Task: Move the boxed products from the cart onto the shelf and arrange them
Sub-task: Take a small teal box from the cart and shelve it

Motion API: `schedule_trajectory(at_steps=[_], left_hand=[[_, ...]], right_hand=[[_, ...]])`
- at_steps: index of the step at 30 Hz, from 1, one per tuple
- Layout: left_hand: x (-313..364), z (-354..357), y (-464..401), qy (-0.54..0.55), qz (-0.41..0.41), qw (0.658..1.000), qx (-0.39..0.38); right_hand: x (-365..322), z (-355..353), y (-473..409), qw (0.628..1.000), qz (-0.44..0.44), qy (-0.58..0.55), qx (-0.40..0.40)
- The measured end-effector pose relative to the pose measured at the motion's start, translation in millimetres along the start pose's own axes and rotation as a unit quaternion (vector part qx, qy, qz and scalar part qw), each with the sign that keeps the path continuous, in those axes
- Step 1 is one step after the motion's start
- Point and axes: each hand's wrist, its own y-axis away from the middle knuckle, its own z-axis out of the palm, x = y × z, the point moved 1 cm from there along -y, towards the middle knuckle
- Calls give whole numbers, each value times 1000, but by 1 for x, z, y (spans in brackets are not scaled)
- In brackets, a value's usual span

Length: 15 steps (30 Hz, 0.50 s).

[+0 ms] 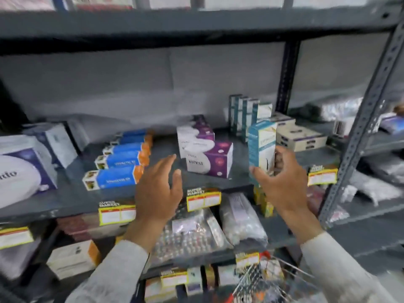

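My right hand (282, 182) grips a tall teal-and-white box (261, 145), held upright over the front right of the grey shelf (72, 202). Behind it, a row of matching teal boxes (242, 114) stands at the back of the shelf. My left hand (157, 189) hovers open with fingers spread above the shelf's front edge, between the blue-and-orange boxes (122, 160) and the purple-and-white boxes (207, 154). The wire cart (262, 281) shows at the bottom right, below my right arm.
Large white-and-purple boxes (26, 167) fill the shelf's left end. Flat cream boxes (299, 136) lie at the right rear. Yellow price tags (203, 200) hang on the shelf edge. Bagged blister packs (196, 232) lie on the shelf below. A slotted upright (358, 132) bounds the right side.
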Motion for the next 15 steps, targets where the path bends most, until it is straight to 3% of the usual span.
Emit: schedule_trajectory(at_steps=[5,15], left_hand=[[-22,31,-20,-117,-8,977,-178],[-29,50,-25,-174,-12,959,-224]], right_hand=[[2,32,-67,998,56,2,-1],[41,49,-76,992,100,51,-53]])
